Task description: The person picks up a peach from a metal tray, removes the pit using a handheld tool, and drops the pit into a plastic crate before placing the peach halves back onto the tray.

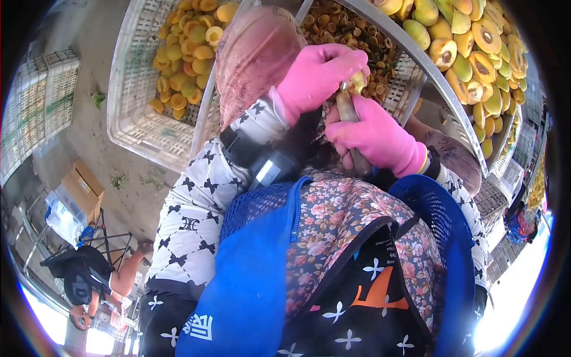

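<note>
Both my hands wear pink gloves and meet over my lap, above a crate. My left hand [321, 74] is closed, pinching a small pale-yellow fruit piece [357, 83] in its fingertips; most of the piece is hidden. In my right hand [380, 137], the fingers wrap round a tool with a worn brown handle [346, 108]. Its short metal end [343, 87] is beside the fruit piece; the blade's shape is hard to make out. Below the hands, a crate holds brownish-orange fruit scraps [380, 59]. Halved yellow-green mangoes [483, 65] are heaped at the upper right.
A white plastic crate [137, 134] at the left holds hollow yellow fruit halves [190, 50]. A pale rim [443, 80] runs between the scraps and the mango heap. Stacked crates [41, 107], a cardboard box [83, 187] and a seated person [89, 279] are farther left.
</note>
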`<state>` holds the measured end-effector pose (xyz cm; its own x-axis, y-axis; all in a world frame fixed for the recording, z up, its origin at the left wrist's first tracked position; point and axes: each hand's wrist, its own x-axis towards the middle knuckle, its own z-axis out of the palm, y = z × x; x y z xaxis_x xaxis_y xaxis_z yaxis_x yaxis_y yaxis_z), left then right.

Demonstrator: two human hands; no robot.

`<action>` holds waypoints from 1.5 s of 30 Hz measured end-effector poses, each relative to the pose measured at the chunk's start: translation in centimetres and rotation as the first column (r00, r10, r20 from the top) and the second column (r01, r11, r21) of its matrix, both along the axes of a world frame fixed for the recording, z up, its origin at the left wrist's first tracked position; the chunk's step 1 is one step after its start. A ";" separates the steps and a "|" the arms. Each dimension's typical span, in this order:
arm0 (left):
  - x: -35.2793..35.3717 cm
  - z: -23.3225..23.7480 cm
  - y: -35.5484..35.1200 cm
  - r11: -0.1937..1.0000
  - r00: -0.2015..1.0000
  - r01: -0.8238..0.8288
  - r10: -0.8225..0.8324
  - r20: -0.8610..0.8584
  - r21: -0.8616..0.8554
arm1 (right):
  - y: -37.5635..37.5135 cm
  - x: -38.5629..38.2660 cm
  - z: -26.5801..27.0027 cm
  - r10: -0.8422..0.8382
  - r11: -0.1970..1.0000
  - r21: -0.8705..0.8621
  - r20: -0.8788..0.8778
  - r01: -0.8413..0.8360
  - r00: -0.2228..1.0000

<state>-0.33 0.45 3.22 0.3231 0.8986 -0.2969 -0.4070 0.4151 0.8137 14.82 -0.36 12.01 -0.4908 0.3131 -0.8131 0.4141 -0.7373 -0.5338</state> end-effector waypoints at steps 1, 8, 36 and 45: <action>-0.1 0.0 0.1 1.000 1.000 0.030 -0.030 -0.005 0.002 | -0.2 0.1 0.0 -0.021 1.000 -0.010 0.000 0.021 1.000; -0.4 -2.3 0.8 0.984 0.915 0.098 -0.031 0.402 -0.147 | -4.0 0.7 -5.3 0.152 0.310 0.919 0.205 -0.244 0.967; -1.1 10.6 10.2 0.715 0.458 0.369 0.416 -0.786 0.593 | -5.6 9.3 -2.1 -0.325 0.485 0.868 0.065 0.107 0.943; 1.6 9.4 13.8 0.720 -0.017 0.672 0.247 -0.969 0.172 | -6.9 11.8 -2.4 -0.408 0.404 0.885 -0.052 0.231 0.912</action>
<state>1.29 14.28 12.62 0.3784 0.9196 -0.1054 0.8884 -0.3288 0.3205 26.62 -7.24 9.63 -0.0985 0.9924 -0.0736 0.3884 -0.0298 -0.9210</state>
